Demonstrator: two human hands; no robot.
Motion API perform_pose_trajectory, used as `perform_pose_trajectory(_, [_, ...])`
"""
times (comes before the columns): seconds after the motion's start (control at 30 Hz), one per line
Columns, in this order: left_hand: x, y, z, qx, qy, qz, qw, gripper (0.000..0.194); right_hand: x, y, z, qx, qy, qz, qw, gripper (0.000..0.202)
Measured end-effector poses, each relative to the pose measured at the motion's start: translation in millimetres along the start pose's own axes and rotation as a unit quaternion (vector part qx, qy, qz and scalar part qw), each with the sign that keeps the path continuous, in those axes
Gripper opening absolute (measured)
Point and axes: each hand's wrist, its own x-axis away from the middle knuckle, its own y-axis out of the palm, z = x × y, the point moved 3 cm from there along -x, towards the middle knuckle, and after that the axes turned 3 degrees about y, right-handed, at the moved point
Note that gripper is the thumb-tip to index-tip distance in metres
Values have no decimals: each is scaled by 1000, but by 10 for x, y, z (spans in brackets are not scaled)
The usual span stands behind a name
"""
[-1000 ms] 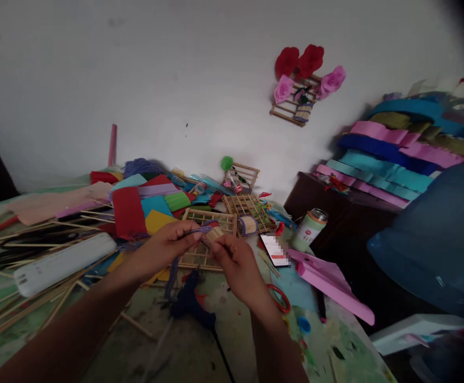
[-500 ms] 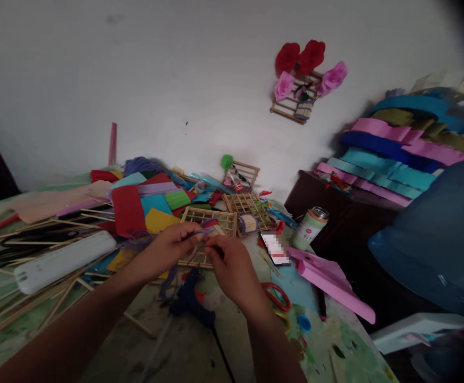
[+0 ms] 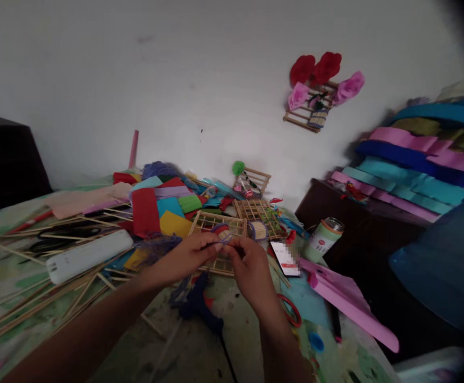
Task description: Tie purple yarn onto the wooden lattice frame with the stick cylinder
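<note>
My left hand (image 3: 194,254) and my right hand (image 3: 248,264) meet fingertip to fingertip at the middle of the table. Between them is a small woven stick piece (image 3: 222,232) with purple yarn and a red part. My left fingers are pinched on its yarn; my right thumb and forefinger are pinched at its right side. Just behind lies a wooden stick lattice (image 3: 237,226). A dark blue glue gun (image 3: 200,308) rests below my hands. Loose purple yarn (image 3: 158,249) lies left of my left wrist.
Coloured paper (image 3: 145,211), thin sticks (image 3: 76,295) and a white power strip (image 3: 90,255) lie left. A phone (image 3: 285,259), a green jar (image 3: 324,239), red-handled scissors (image 3: 290,310) and a pink paper roll (image 3: 355,314) are right. Paper flowers (image 3: 327,68) hang on the wall.
The camera view has shifted, so the scene sits further right and slightly lower. My fingertips have come closer together, and more of the woven piece shows above them.
</note>
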Motion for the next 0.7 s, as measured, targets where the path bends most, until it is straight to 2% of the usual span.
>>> perform_pose_trajectory(0.17, [5,25,8,33,-7,-29,999,37,-9,-6,-3,-18,0,9,1000,13])
perform_pose_trajectory(0.47, [30,28,-61,55,-19,-50,997,34,-22,4,-6,-54,-19,21,998,16])
perform_pose_trajectory(0.7, [13,15,10,69,-17,-23,997,36,-34,34,36,-100,-9,41,994,17])
